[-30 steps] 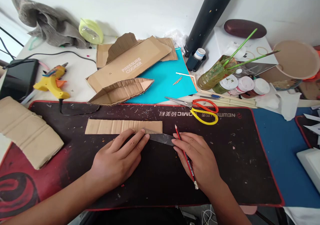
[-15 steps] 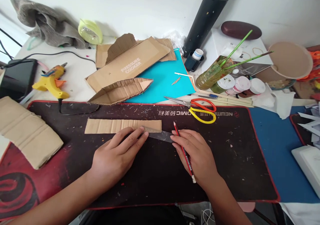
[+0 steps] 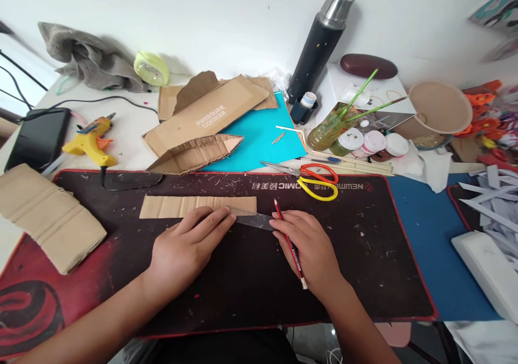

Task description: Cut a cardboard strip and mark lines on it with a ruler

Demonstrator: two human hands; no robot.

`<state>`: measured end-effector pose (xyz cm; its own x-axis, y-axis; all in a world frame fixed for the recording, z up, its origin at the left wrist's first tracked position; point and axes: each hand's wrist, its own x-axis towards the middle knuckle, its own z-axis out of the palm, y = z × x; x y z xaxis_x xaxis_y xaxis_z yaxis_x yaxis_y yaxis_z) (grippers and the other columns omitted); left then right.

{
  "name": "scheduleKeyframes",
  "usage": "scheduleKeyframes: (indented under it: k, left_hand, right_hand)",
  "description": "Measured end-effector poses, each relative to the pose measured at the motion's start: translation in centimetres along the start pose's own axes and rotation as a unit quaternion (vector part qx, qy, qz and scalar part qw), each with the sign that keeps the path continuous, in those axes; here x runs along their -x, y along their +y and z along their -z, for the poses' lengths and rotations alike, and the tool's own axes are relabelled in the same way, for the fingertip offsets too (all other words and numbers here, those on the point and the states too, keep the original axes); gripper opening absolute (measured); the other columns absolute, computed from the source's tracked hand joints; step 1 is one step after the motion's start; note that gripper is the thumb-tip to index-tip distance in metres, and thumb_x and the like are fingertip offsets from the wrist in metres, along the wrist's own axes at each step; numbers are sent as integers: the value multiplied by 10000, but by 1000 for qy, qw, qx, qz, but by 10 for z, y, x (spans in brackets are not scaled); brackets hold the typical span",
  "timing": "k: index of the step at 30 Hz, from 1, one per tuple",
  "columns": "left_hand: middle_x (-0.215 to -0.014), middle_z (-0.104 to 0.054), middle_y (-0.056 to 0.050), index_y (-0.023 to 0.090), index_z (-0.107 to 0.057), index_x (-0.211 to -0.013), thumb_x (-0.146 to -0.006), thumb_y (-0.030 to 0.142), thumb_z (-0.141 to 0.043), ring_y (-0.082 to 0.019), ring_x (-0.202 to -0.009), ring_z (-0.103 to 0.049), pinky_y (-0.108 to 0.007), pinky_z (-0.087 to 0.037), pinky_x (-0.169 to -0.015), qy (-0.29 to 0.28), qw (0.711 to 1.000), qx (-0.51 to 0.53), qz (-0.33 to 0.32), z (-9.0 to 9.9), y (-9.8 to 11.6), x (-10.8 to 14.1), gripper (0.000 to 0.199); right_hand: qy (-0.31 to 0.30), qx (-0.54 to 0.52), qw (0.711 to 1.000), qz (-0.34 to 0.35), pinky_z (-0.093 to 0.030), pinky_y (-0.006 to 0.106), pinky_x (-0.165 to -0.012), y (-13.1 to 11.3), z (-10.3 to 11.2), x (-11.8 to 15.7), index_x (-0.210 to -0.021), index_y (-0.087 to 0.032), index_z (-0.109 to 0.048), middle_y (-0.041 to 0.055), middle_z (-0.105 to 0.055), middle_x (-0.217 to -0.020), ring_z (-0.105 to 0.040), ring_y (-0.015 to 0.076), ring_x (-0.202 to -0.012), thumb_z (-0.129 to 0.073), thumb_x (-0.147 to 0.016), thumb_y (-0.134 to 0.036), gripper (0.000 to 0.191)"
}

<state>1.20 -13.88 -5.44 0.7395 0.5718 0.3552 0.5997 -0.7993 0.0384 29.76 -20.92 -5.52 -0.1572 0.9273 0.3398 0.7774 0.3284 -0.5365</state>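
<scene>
A narrow cardboard strip (image 3: pixel 165 207) lies on the dark desk mat (image 3: pixel 243 294), with a clear plastic ruler (image 3: pixel 256 221) slanting across its right end. The fingers of my left hand (image 3: pixel 184 248) are together and press the ruler's left part against the strip's lower edge; the thumb is hidden. At the ruler's right end, my right hand (image 3: pixel 313 248) pinches it with the fingertips. That same hand holds a red and black pencil (image 3: pixel 298 267), tip pointing up and away from me. Scissors (image 3: pixel 311 178) with red and yellow handles lie beyond my right hand.
Behind the mat are a boat-shaped cardboard piece (image 3: pixel 198 153), a flat cardboard box (image 3: pixel 218 110) and a turquoise sheet (image 3: pixel 263 143). A yellow glue gun (image 3: pixel 89 145) and bent cardboard (image 3: pixel 52 218) are on the left. Paint jars (image 3: pixel 374 144) and a black thermos (image 3: pixel 318 46) stand at the back right.
The camera view has shifted slightly, showing more of the wall and the right side. Both hands keep about the same place on the ruler and strip.
</scene>
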Motion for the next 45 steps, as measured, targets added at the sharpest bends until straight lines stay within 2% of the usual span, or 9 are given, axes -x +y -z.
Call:
scheduleKeyframes:
  k: [2,7,13,17,24,31,37,45]
  left_hand:
    - [-1395,-795,-32,183,-698,-1425,-1115,104,-484,-234,-1190,-694,-306,-583,-808,3,1000,-16,-19,1,-3,-2,386]
    - [-1364,-807,-54,152,-710,-1389,-1104,79,-466,-242,-1122,-702,-332,-589,-808,9,997,-34,-67,2,-12,-10,382]
    - [-1345,-814,-67,148,-734,-1366,-1108,104,-481,-255,-1101,-716,-343,-604,-757,3,997,-56,-51,-2,-19,-18,364]
    - [-1339,-818,-61,165,-741,-1381,-1074,55,-478,-250,-1085,-735,-339,-611,-709,-3,998,-63,-24,-7,-20,-22,419]
    - [-1384,-799,-74,193,-717,-1451,-1073,105,-527,-245,-1139,-750,-348,-662,-825,2,999,-43,-19,-13,-21,-18,432]
    - [-1371,-802,-78,199,-648,-1525,-1080,115,-532,-246,-1209,-743,-343,-653,-907,23,999,-14,-35,-12,-23,-16,467]
    - [-1383,-795,-84,151,-692,-1436,-1073,101,-538,-246,-1195,-730,-339,-639,-909,27,999,-27,-38,-12,-22,-17,398]
    - [-1400,-788,-81,158,-650,-1497,-1071,95,-538,-243,-1203,-722,-342,-626,-946,21,999,-12,-35,-12,-22,-17,445]
  right_hand:
    - [-1,8,1000,8,-631,455,-922,1,0,0,-1262,-244,-749,89,-839,-1209,-766,281,-1113,-642,-1095,-121,233]
    - [-15,24,999,37,-630,467,-931,5,1,-4,-1257,-215,-761,101,-840,-1201,-747,286,-1094,-652,-1092,-126,217]
    - [-37,30,997,59,-629,474,-926,14,3,-21,-1249,-197,-772,105,-841,-1216,-729,294,-1076,-639,-1101,-139,208]
    - [-45,26,996,70,-627,484,-936,22,3,-36,-1252,-191,-769,106,-840,-1215,-721,299,-1085,-621,-1109,-140,212]
    - [-30,6,998,56,-627,503,-974,26,-1,-35,-1284,-225,-751,96,-835,-1251,-715,294,-1109,-615,-1104,-130,245]
    - [-34,8,999,41,-631,517,-997,28,-2,-29,-1324,-257,-737,86,-827,-1288,-727,294,-1148,-605,-1106,-129,285]
    - [-30,1,999,43,-635,516,-997,29,-3,-27,-1333,-266,-721,80,-827,-1293,-730,290,-1145,-618,-1098,-111,300]
    - [-23,-10,999,38,-644,507,-984,27,-1,-28,-1323,-262,-719,77,-829,-1279,-736,284,-1129,-625,-1094,-106,293]
